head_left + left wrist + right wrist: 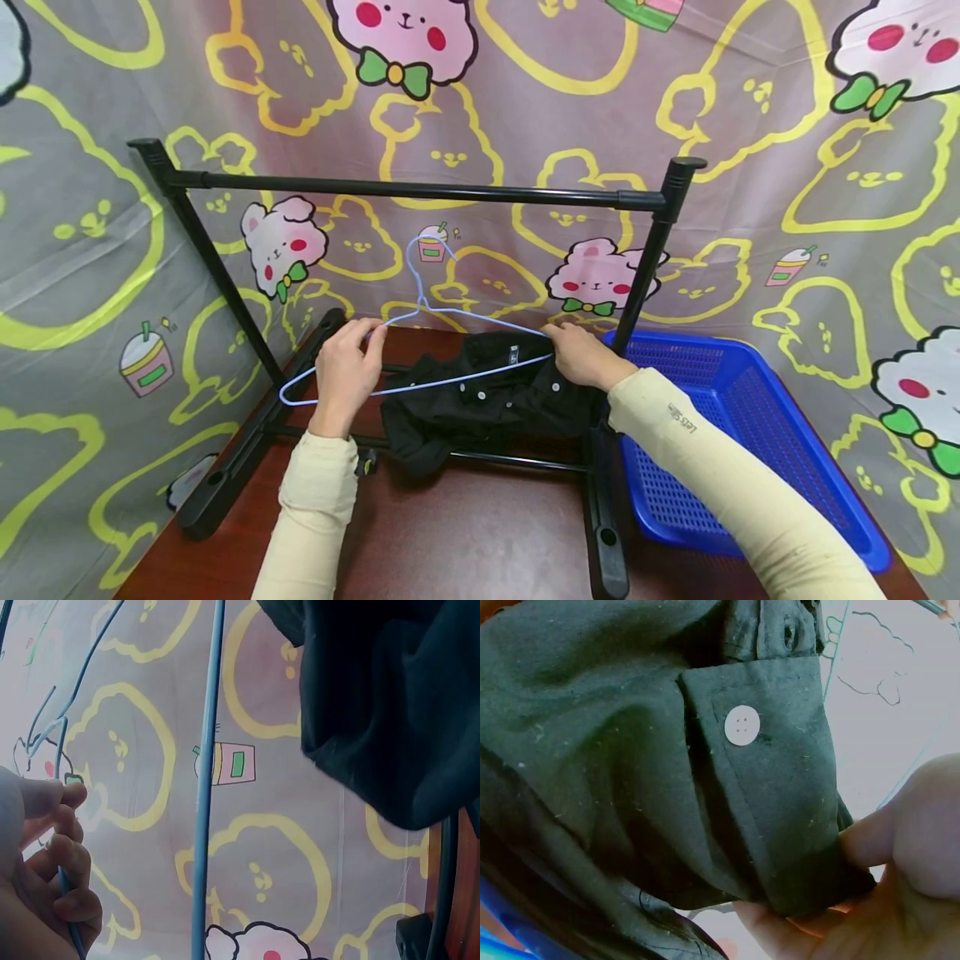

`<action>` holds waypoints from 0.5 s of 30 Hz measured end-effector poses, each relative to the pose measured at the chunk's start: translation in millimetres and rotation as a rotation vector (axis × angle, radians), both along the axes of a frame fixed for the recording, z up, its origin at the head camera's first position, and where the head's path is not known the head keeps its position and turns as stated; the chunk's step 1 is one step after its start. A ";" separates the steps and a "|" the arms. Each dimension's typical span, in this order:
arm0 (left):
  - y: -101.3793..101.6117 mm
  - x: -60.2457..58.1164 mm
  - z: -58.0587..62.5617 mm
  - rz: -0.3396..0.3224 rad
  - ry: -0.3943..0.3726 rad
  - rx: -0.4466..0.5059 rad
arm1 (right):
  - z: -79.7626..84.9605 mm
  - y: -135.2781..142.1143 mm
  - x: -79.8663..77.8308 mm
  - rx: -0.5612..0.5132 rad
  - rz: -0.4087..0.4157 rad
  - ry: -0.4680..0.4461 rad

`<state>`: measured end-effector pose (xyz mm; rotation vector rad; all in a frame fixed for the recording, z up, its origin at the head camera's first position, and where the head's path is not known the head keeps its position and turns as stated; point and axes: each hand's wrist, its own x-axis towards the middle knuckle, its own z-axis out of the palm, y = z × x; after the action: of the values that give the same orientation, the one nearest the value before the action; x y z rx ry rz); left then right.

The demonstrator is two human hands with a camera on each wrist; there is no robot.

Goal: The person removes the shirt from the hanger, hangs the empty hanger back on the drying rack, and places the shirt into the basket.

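A pale blue wire hanger [420,350] is held just above a black buttoned shirt [487,400] that lies crumpled on the dark wooden table [465,533], draped over the lower bar of a black clothes rack [420,192]. The left hand [347,367] has its fingers curled round the hanger's left arm; the wrist view shows the wire running through the closed fingers [71,859], which keeps the frame level over the cloth. The right hand [581,354] pinches the shirt's edge by the placket, thumb and fingers clamped on the fabric [795,825] near a white button [742,724], right where the hanger's other end meets the garment, seemingly to steady the cloth against the wire. A blue plastic basket [750,433] sits just to the right of the rack, against the cartoon-printed backdrop [825,208]
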<state>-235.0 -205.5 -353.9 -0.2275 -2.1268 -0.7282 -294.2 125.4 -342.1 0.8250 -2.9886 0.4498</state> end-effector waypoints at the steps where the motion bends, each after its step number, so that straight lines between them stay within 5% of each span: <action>1: -1.1 0.4 0.3 0.001 -0.003 -0.001 | -0.2 0.0 0.3 0.002 -0.001 -0.008; 15: -9.7 4.0 4.7 0.010 0.016 0.052 | -5.6 -0.8 -3.0 0.032 -0.011 -0.001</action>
<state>-231.0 -215.2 -349.2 -0.1934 -2.0902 -0.7720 -297.2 124.6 -347.7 0.8111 -3.0069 0.4028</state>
